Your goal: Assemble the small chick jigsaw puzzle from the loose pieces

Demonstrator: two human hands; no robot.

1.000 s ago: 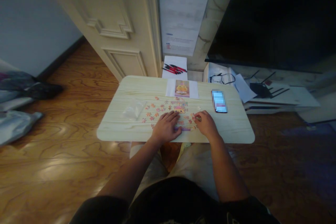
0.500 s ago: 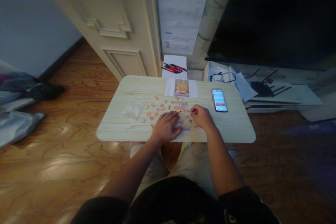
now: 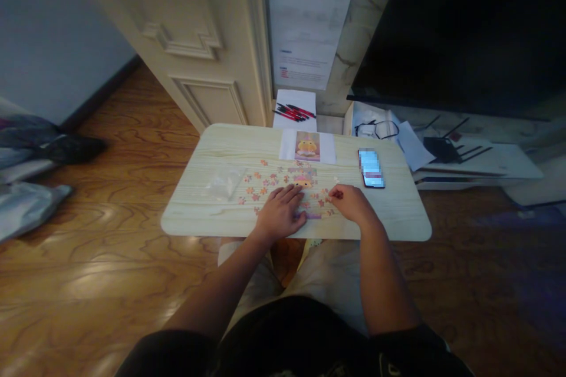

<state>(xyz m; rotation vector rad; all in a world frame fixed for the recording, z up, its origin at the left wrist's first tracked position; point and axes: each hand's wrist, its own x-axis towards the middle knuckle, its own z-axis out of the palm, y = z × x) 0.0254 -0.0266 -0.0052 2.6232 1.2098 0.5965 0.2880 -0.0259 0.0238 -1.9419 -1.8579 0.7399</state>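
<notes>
Puzzle pieces [image 3: 259,187] lie scattered on the near half of the small pale wooden table [image 3: 398,212], with a partly joined section [image 3: 305,179] at the middle of the spread. Most loose pieces sit to the left of that section.

Left hand [image 3: 280,215] rests palm down on the near part of the assembled section, fingers extended and lying flat, gripping nothing. Right hand [image 3: 351,203] rests just to the right of the section, fingers curled inward with the fingertips pinched together at the puzzle's right edge; whether a piece sits between them cannot be told at this size.

Reference picture [image 3: 308,146], showing a yellow figure, lies flat at the far edge of the table, directly beyond the puzzle. Clear plastic bag [image 3: 224,182] lies to the left of the loose pieces. Phone [image 3: 370,168], screen lit, lies to the right of the puzzle, near the right hand but apart from it. Red pens [image 3: 295,113] lie on a white surface beyond the table.
</notes>
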